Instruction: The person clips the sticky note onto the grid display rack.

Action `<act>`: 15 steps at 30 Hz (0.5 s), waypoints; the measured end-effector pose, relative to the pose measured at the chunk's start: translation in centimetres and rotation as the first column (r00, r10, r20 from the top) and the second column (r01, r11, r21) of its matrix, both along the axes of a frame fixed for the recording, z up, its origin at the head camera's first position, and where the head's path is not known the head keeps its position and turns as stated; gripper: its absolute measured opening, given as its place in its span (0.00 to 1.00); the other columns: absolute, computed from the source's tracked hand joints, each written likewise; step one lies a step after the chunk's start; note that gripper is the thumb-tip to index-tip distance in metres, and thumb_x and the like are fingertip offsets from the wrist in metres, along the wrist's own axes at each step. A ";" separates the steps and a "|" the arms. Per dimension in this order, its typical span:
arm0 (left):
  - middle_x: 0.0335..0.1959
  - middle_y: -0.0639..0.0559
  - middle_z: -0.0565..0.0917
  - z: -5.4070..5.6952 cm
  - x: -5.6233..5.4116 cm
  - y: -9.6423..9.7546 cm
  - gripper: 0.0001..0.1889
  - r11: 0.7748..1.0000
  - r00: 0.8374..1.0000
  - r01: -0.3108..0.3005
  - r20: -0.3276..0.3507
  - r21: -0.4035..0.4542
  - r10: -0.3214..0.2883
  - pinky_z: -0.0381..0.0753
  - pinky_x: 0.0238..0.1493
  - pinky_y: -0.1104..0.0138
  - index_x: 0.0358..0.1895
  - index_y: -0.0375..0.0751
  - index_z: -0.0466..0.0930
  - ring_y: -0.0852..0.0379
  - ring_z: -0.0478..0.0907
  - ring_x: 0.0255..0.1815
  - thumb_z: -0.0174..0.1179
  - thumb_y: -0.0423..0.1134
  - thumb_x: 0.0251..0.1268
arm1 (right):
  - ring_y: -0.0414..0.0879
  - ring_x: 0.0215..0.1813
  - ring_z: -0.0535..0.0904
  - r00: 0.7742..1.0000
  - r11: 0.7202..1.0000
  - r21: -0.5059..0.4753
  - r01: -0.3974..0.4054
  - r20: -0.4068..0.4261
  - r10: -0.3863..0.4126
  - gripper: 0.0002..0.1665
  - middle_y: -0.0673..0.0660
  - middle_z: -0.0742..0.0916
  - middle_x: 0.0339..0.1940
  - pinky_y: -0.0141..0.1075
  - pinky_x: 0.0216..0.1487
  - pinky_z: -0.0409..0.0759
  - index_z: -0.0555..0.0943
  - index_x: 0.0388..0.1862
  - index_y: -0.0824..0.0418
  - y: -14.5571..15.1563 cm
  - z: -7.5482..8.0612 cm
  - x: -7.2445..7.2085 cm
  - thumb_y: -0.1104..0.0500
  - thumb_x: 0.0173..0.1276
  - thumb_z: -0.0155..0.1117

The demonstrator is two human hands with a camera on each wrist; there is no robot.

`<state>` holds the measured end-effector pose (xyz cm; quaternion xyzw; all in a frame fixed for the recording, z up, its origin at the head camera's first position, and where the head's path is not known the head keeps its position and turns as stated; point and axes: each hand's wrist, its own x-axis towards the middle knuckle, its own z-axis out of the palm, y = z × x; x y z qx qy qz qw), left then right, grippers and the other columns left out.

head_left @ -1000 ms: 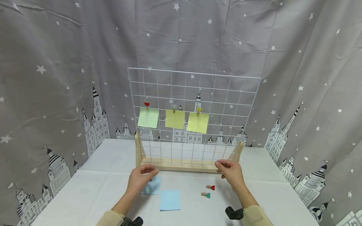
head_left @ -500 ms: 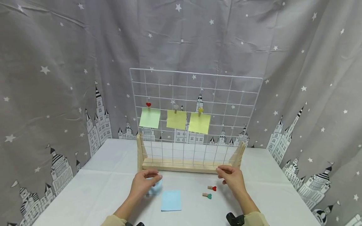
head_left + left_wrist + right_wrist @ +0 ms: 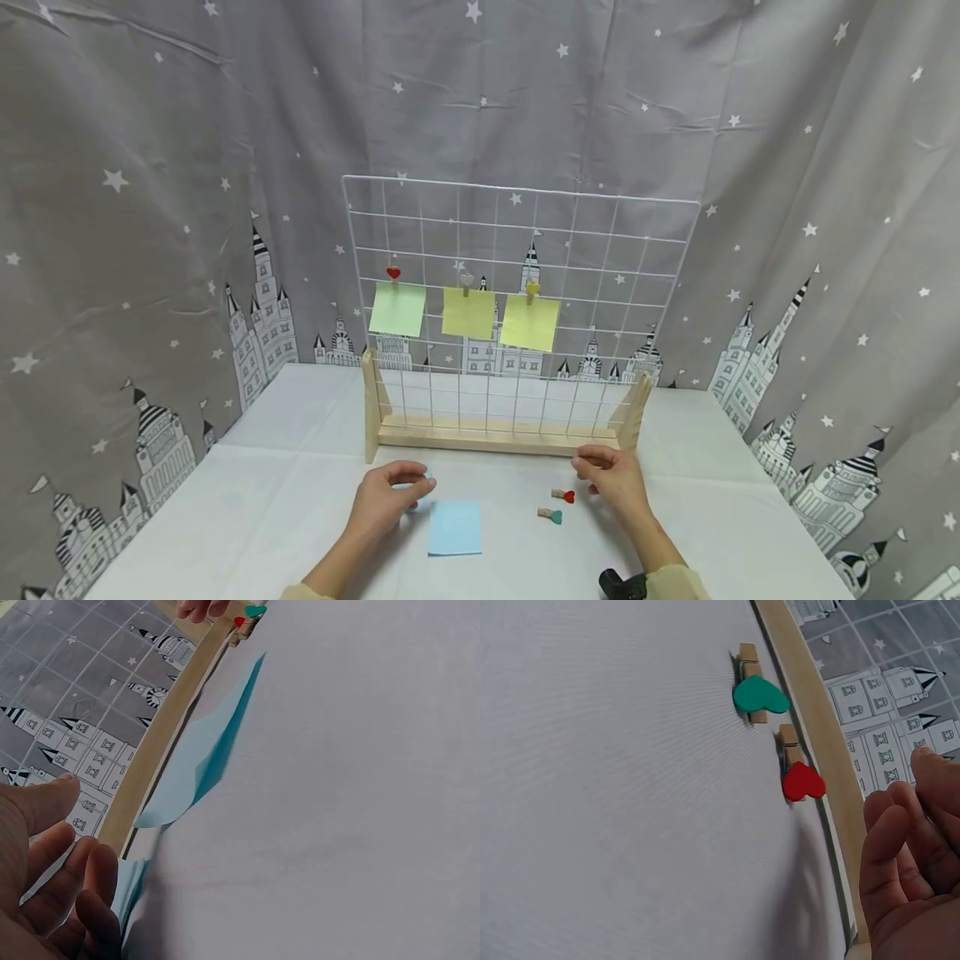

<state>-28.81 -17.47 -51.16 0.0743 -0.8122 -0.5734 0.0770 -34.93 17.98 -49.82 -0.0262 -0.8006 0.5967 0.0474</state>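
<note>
My left hand (image 3: pixel 384 504) hovers over the farther blue sticky note (image 3: pixel 415 502) and hides most of it. Its fingers are loosely bent, and the left wrist view shows nothing between them. Just right of that hand lies a second blue sticky note (image 3: pixel 455 528), its edge lifting off the cloth in the left wrist view. Beside two small wooden clothespins, my right hand (image 3: pixel 613 482) hangs loosely curled and holds nothing. One clothespin has a red heart (image 3: pixel 804 781), the other a green heart (image 3: pixel 760 695). Neither clothespin is touched.
A white wire grid (image 3: pixel 585 250) stands upright in a wooden base (image 3: pixel 480 437) behind the hands. Clipped to it are a green note (image 3: pixel 397 310) and two yellow notes, a left one (image 3: pixel 468 314) and a right one (image 3: pixel 529 323). A grey patterned curtain (image 3: pixel 187 100) hangs behind.
My left hand has moved slightly down and to the right, covering more of the farther blue note. The right hand has stayed nearly still beside the clothespins. The head view has shifted slightly.
</note>
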 end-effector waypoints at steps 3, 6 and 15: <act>0.37 0.53 0.90 -0.4 0.1 0.1 0.18 1.000 1.000 0.003 0.012 -0.028 -0.003 0.80 0.27 0.67 0.47 0.40 0.88 0.57 0.84 0.26 0.77 0.45 0.57 | 0.43 0.32 0.83 1.000 1.000 0.015 -0.010 -0.002 0.010 0.16 0.56 0.91 0.37 0.32 0.27 0.80 0.87 0.51 0.67 -0.1 -0.6 0.1 0.64 0.65 0.74; 0.38 0.53 0.90 -0.6 0.2 0.2 0.16 0.998 1.000 0.020 0.009 -0.063 -0.019 0.77 0.25 0.68 0.45 0.41 0.89 0.58 0.82 0.24 0.77 0.45 0.57 | 0.43 0.32 0.82 1.000 1.000 0.007 -0.011 0.002 0.011 0.16 0.56 0.91 0.37 0.33 0.27 0.80 0.87 0.52 0.68 -0.1 -1.2 0.2 0.66 0.65 0.73; 0.40 0.58 0.91 -0.9 0.6 0.5 0.13 0.957 0.994 0.078 -0.049 -0.280 -0.096 0.84 0.48 0.54 0.42 0.47 0.90 0.56 0.86 0.43 0.77 0.48 0.56 | 0.42 0.26 0.77 1.000 0.999 0.035 -0.020 0.014 0.020 0.18 0.53 0.86 0.32 0.31 0.24 0.75 0.87 0.52 0.67 0.0 -2.7 -0.2 0.67 0.62 0.75</act>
